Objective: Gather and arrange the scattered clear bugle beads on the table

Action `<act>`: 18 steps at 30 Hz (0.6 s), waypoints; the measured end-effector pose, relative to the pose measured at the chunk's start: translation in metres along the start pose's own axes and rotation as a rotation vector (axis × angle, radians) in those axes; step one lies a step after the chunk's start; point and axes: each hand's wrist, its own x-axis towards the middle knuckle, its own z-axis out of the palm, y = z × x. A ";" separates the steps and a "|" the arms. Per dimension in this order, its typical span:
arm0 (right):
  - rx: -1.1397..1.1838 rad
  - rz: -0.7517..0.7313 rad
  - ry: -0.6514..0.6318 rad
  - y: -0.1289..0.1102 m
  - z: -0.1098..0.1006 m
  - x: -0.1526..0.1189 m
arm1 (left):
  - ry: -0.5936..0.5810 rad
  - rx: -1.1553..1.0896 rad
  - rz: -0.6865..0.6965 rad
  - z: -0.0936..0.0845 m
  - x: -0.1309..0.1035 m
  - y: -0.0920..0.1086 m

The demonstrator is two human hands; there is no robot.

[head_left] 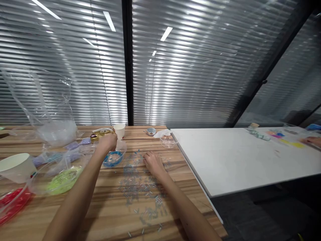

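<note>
My left hand (107, 143) is over the near-left rim of a clear plastic bowl (122, 147) that holds blue pieces (113, 158). Its fingers point down and look pinched together; anything between them is too small to make out. My right hand (153, 163) rests low on the wooden table with its fingers bent and close together at the tabletop. Whether a piece is in that grip is hidden. Many tiny clear and bluish tube-shaped pieces (132, 180) lie scattered beside and in front of my right hand, with a few blue ones near the bowl.
Left of my arm stand bowls of yellow-green (62, 180) and red pieces (15, 204), a white paper tub (17, 167) and a large clear bag (56, 132). Behind are a paper cup (119, 131), a gold packet (101, 134) and a round tin (151, 131). A co-worker's hand (314, 141) shows at far right.
</note>
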 end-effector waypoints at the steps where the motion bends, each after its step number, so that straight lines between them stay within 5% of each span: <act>1: -0.003 0.004 -0.017 0.000 0.001 0.000 | -0.009 0.006 -0.017 0.000 0.000 0.001; 11: -0.019 0.010 -0.029 0.001 0.001 0.000 | 0.255 -0.081 0.187 0.015 0.003 0.037; 18: -0.022 0.021 -0.035 0.001 -0.001 -0.001 | 0.171 -0.110 0.443 0.059 0.001 0.083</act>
